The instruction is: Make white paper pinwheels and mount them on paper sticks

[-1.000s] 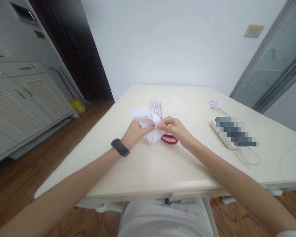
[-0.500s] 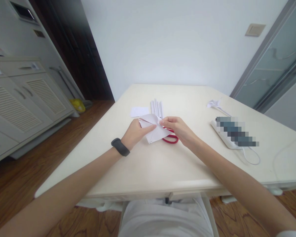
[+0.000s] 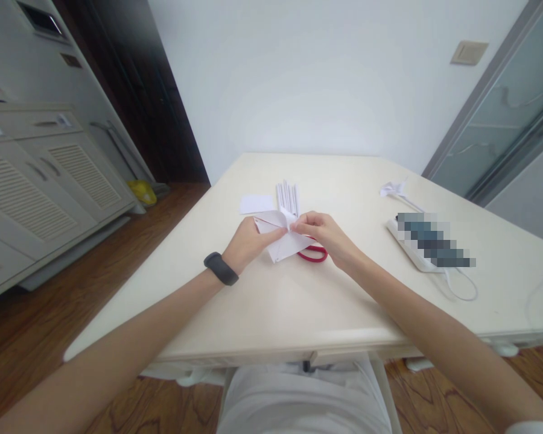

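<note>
Between my hands is a white paper pinwheel [image 3: 286,242], with slits and corners bent in toward its middle. My left hand [image 3: 248,242] grips its left side, the thumb pressing near the centre. At the centre, my right hand [image 3: 321,234] pinches a folded corner between thumb and fingertips. Red-handled scissors [image 3: 313,255] lie on the table beneath the paper, their blades hidden. Just beyond the paper are several rolled white paper sticks [image 3: 288,196], lying side by side. To their left rests a small stack of white paper [image 3: 256,204].
At the table's [image 3: 235,313] right side lies a white paper pinwheel on a stick [image 3: 393,190]. Nearer me is a white device [image 3: 409,246] with a cord, partly covered by a pixelated patch. A white wall [image 3: 317,90] stands behind the table, a louvred cabinet [image 3: 49,169] at the left.
My right hand has shifted slightly left to the paper's centre, bringing a corner in with it. My left hand stays nearly where it was.
</note>
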Demonstrator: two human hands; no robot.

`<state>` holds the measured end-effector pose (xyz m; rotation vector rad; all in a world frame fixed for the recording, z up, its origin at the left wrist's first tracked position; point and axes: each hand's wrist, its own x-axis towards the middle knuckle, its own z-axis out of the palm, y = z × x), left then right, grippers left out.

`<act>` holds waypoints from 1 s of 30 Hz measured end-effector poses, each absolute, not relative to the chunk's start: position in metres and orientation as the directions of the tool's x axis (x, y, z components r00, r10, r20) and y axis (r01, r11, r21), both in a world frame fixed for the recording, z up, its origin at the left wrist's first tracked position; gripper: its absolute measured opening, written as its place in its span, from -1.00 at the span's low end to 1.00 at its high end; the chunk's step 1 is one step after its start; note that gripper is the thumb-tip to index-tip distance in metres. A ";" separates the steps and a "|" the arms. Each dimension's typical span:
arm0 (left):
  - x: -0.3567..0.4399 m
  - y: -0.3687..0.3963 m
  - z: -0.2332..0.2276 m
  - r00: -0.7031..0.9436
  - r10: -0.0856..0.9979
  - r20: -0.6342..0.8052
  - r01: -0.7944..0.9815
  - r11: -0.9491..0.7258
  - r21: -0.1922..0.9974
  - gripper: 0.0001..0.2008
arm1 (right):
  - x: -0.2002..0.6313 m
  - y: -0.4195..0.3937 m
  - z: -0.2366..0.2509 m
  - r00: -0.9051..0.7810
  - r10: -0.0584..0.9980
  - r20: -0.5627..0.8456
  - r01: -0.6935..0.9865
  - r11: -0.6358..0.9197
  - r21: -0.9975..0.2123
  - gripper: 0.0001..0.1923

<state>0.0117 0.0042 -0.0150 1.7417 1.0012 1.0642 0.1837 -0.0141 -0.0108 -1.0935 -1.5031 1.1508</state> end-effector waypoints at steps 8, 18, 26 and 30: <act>0.012 0.002 -0.014 0.340 0.909 0.240 0.219 -0.325 0.920 -0.61 | 0.182 -0.014 -0.013 -0.114 0.963 0.243 0.293 0.266 -0.918 -0.75; 0.013 0.002 -0.015 0.332 0.910 0.248 0.213 -0.329 0.920 -0.60 | 0.181 -0.015 -0.015 -0.128 0.956 0.265 0.351 0.294 -0.889 -0.76; 0.014 0.001 -0.015 0.346 0.898 0.274 0.214 -0.360 0.908 -0.63 | 0.180 -0.015 -0.016 -0.122 0.960 0.254 0.373 0.281 -0.884 -0.77; 0.014 0.000 -0.015 0.337 0.900 0.277 0.221 -0.361 0.906 -0.63 | 0.180 -0.014 -0.018 -0.118 0.955 0.274 0.366 0.298 -0.882 -0.77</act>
